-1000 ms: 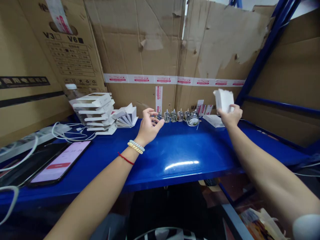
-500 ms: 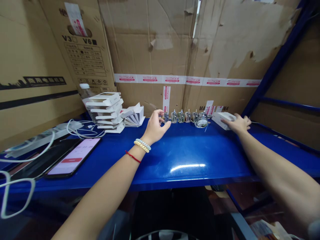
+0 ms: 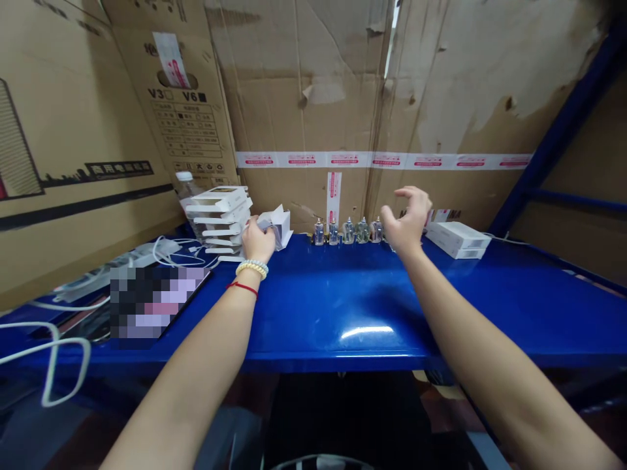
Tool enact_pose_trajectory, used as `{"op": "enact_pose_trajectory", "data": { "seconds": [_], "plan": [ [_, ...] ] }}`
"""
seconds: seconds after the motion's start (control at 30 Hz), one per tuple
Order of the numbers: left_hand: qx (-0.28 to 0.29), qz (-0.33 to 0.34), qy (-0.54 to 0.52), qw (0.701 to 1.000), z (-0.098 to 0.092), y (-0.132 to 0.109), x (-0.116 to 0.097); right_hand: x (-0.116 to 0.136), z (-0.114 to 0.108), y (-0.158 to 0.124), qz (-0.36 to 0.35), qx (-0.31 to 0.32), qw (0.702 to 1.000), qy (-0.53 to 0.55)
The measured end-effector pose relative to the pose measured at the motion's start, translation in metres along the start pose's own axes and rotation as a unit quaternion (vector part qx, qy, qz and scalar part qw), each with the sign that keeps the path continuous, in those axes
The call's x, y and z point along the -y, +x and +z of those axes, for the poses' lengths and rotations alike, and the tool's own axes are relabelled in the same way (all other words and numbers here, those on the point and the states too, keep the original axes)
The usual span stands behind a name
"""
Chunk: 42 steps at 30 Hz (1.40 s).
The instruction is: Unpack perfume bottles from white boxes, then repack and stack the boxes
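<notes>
Setting: a stockroom or packing station, most likely in a warehouse. Blue metal shelf (image 3: 343, 307) serves as the bench, walled in by worn cardboard cartons (image 3: 304, 98) sealed with printed tape. Stacked small white boxes (image 3: 220, 212) and a row of small glass bottles (image 3: 347, 232) stand at the back.

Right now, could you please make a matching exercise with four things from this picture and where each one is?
Things:
1. left hand
2. right hand
3. small glass bottles
4. stack of white boxes

Places:
A. in a row against the cardboard at the back of the blue shelf
B. raised and open, just right of the bottle row
C. piled at the back left, in front of a plastic bottle
D. on the folded white cartons beside the stack

Pairs: 1-D, 2-B, 3-A, 4-C
</notes>
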<state>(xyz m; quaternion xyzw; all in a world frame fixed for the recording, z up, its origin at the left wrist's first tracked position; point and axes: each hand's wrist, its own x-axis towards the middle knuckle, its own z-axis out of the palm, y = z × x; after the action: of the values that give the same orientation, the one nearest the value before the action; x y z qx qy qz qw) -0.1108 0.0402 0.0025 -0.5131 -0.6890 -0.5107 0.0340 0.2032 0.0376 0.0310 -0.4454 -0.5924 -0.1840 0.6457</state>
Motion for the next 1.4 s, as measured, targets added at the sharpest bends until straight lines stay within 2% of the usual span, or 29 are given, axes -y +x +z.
{"op": "enact_pose_trajectory", "data": {
  "seconds": [0.17,0.3,0.43,0.5,0.57,0.67,0.77,0.93,1.0,1.13,1.23,1.4],
  "plan": [
    [0.007,0.011,0.005,1.000,0.001,0.012,0.012,0.007,0.005,-0.033,-0.038,0.078,0.996,0.023],
    [-0.028,0.026,-0.017,0.999,-0.005,0.010,0.005,-0.001,0.001,-0.034,-0.002,0.099,0.995,0.020],
    [-0.135,0.075,-0.043,0.987,-0.025,0.013,-0.010,-0.006,0.003,-0.033,0.024,0.104,0.994,0.016],
    [-0.193,0.079,-0.044,0.977,-0.038,0.022,-0.017,-0.004,0.004,-0.035,0.021,0.116,0.993,0.017],
    [-0.220,0.071,-0.041,0.972,-0.050,0.036,-0.021,-0.002,0.006,-0.037,0.015,0.133,0.991,0.020],
    [-0.209,0.047,-0.006,0.977,-0.064,0.058,-0.021,0.002,0.008,-0.041,0.005,0.155,0.988,0.025],
    [-0.166,-0.001,0.073,0.983,-0.070,0.073,-0.014,0.005,0.009,-0.044,-0.002,0.161,0.987,0.025],
    [-0.051,-0.068,0.156,0.984,-0.068,0.074,-0.002,0.008,0.011,-0.048,-0.015,0.164,0.986,0.028],
    [-0.033,-0.071,0.165,0.983,-0.065,0.073,-0.001,0.009,0.011,-0.048,-0.016,0.165,0.986,0.027],
    [-0.055,-0.061,0.166,0.983,-0.062,0.073,-0.001,0.009,0.011,-0.048,-0.020,0.172,0.985,0.020],
    [-0.093,-0.057,0.143,0.984,-0.063,0.072,-0.006,0.009,0.011,-0.048,-0.020,0.178,0.984,0.022],
    [-0.174,0.016,0.030,0.984,-0.072,0.055,-0.029,0.016,0.009,-0.047,-0.016,0.183,0.982,0.035]
  ]
}}
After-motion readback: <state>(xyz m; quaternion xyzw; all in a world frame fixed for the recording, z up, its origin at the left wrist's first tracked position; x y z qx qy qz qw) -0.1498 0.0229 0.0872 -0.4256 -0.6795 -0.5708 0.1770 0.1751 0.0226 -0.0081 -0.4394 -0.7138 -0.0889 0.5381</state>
